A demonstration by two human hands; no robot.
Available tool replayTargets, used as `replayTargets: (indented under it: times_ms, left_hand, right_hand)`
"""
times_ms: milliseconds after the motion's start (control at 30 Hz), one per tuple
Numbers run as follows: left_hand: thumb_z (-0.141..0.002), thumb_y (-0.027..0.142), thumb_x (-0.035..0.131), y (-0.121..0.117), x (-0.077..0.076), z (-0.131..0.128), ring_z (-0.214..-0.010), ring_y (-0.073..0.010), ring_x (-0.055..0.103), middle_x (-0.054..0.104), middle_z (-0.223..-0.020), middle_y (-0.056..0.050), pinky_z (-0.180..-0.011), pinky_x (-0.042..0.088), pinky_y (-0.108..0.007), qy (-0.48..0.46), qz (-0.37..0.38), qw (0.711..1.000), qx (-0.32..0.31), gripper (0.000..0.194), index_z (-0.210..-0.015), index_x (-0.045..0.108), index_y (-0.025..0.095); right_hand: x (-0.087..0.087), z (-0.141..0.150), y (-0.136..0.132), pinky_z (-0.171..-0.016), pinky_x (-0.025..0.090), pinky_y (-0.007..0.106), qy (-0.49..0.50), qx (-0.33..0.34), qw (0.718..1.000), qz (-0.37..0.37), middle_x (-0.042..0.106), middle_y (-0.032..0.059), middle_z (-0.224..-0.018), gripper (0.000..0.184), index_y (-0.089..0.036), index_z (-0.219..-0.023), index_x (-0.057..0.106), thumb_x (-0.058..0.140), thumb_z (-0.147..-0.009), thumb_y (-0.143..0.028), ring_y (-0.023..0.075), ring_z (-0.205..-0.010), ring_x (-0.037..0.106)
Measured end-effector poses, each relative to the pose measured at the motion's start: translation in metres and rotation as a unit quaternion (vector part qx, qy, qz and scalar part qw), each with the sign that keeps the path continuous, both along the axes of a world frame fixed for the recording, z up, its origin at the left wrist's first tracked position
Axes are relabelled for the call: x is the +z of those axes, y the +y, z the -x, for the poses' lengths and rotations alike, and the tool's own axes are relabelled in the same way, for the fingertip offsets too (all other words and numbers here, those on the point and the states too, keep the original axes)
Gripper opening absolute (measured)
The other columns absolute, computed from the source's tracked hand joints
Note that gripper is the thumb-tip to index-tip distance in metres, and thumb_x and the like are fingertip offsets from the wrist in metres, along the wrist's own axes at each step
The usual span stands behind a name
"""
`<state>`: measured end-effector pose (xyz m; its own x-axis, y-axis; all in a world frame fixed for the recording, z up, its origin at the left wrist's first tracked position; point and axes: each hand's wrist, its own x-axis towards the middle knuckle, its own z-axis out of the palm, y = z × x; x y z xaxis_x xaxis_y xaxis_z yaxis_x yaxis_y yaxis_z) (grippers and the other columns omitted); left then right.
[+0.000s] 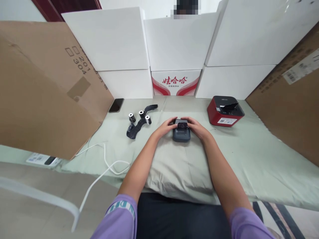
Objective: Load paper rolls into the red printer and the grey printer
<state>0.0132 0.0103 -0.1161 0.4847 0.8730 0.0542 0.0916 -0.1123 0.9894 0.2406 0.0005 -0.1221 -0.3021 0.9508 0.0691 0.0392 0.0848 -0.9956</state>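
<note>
A small dark grey portable printer (181,136) rests on the cloth in front of me. My left hand (165,127) holds its left side, the thumb reaching onto the top. From the right, my right hand (198,128) grips the same printer, its thumb also near the dark opening on top. What lies inside that opening is too small to make out. Left of my hands are several small black-and-white rolls, among them one upright roll (132,117) and another roll (148,119). Crumpled black strips (137,127) lie around them.
A red and black box-shaped printer (223,113) stands at the right. A phone (116,105) lies at the back left. White boxes (178,46) and brown cardboard (42,83) enclose the table. A white cable (106,162) hangs over the front edge.
</note>
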Motion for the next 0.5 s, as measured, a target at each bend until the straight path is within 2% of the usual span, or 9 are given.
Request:
replayTargets:
  times_ms: [200,300,400,500]
  left_hand:
    - [-0.082,0.030,0.072,0.011,-0.007,0.003,-0.142,-0.0304,0.045,0.051,-0.151,-0.015,-0.119,0.033,-0.049,-0.019,0.018,0.999,-0.033,0.077,-0.152,0.041,0.023]
    - [-0.079,0.032,0.075,0.012,-0.004,0.004,-0.142,-0.0318,0.045,0.052,-0.150,-0.017,-0.119,0.034,-0.049,-0.026,0.016,0.999,-0.042,0.086,-0.155,0.036,0.020]
    - [-0.080,0.036,0.074,0.009,-0.001,0.003,-0.141,-0.0326,0.047,0.050,-0.151,-0.018,-0.118,0.036,-0.048,-0.020,0.016,0.999,-0.039,0.086,-0.155,0.037,0.018]
    - [-0.081,0.038,0.073,0.008,-0.004,0.003,-0.142,-0.0325,0.045,0.047,-0.154,-0.016,-0.117,0.036,-0.048,-0.013,0.001,0.999,-0.030,0.077,-0.151,0.045,0.020]
  right_hand:
    - [0.011,-0.001,-0.003,-0.116,0.037,0.048,-0.025,0.026,0.999,-0.014,0.065,0.0041,-0.134,0.044,-0.028,-0.123,0.066,0.071,-0.080,-0.040,0.0270,-0.129,0.055]
    - [0.014,-0.001,-0.003,-0.115,0.038,0.048,-0.021,0.033,0.999,-0.019,0.065,0.0052,-0.132,0.045,-0.028,-0.122,0.065,0.072,-0.079,-0.042,0.0275,-0.129,0.056]
    - [0.011,-0.001,-0.002,-0.116,0.038,0.048,-0.007,0.032,0.999,-0.021,0.065,0.0054,-0.133,0.045,-0.028,-0.120,0.065,0.074,-0.079,-0.042,0.0272,-0.129,0.056]
    - [0.008,-0.001,-0.001,-0.116,0.038,0.047,0.000,0.026,0.999,-0.025,0.065,0.0046,-0.134,0.045,-0.029,-0.121,0.065,0.073,-0.079,-0.042,0.0265,-0.129,0.056]
